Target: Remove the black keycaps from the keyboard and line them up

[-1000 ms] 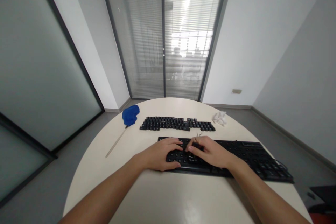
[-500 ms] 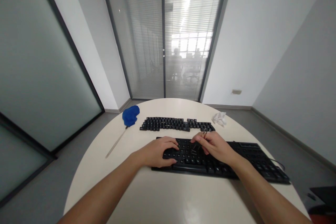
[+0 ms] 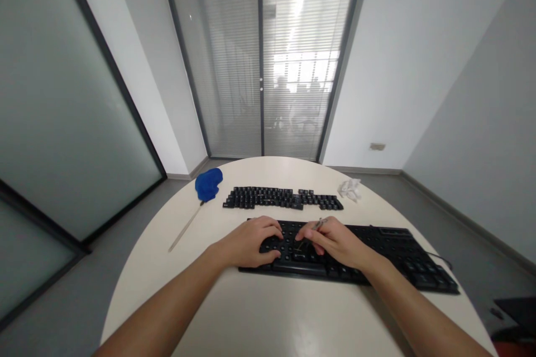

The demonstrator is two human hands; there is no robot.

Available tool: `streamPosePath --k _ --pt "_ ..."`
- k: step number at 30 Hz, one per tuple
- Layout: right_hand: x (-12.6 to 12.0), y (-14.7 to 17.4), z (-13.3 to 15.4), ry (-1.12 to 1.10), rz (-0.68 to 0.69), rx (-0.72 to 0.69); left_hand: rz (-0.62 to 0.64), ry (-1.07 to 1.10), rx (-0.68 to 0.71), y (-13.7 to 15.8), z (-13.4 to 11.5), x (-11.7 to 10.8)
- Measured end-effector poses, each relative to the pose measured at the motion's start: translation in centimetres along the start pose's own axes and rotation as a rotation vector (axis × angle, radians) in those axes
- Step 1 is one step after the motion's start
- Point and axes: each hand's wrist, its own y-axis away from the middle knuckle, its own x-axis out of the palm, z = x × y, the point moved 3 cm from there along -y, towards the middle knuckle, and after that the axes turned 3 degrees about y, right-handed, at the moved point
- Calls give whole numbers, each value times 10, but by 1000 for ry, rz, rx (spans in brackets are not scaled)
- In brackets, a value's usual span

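Observation:
A black keyboard [image 3: 335, 268] lies across the table in front of me, with many of its keycaps off on the left part. My left hand [image 3: 255, 242] rests on its left end, thumb and fingers apart. My right hand [image 3: 330, 237] is closed around a thin metal keycap puller [image 3: 321, 223]. The tool's wire ends point down at the lower left rows, close to a keycap [image 3: 299, 255] still on the board. Fingers partly hide the tool. Behind the keyboard, loose black keycaps [image 3: 263, 196] stand in rows on the table.
A blue cloth duster [image 3: 208, 184] with a pale stick lies at the left of the round white table [image 3: 251, 312]. Crumpled white tissue [image 3: 350, 189] is at the back right. The keyboard's cable [image 3: 439, 258] runs off its right rear.
My right hand has shifted left and slightly down over the keys, with the keycap puller in it. The keyboard has slid slightly left. My left hand has stayed nearly in place.

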Motion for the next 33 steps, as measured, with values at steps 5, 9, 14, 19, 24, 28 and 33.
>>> streamPosePath --k 5,9,14,19,24,28,33 --pt "8 -1 6 -4 21 12 -13 3 -1 -1 -2 0" --pt "9 -1 9 59 28 36 -25 8 3 -1 -2 0" --pt "11 -2 14 118 20 49 -28 -2 5 -1 0 1" --pt "15 -5 14 126 26 63 -22 -12 -10 -1 0 2" --pt "15 -5 18 141 40 22 -27 0 -6 0 0 2" --pt "14 -5 15 136 38 12 -59 28 -44 -1 -2 6" --pt "12 -6 0 99 -4 46 -98 24 -49 -5 -9 14"
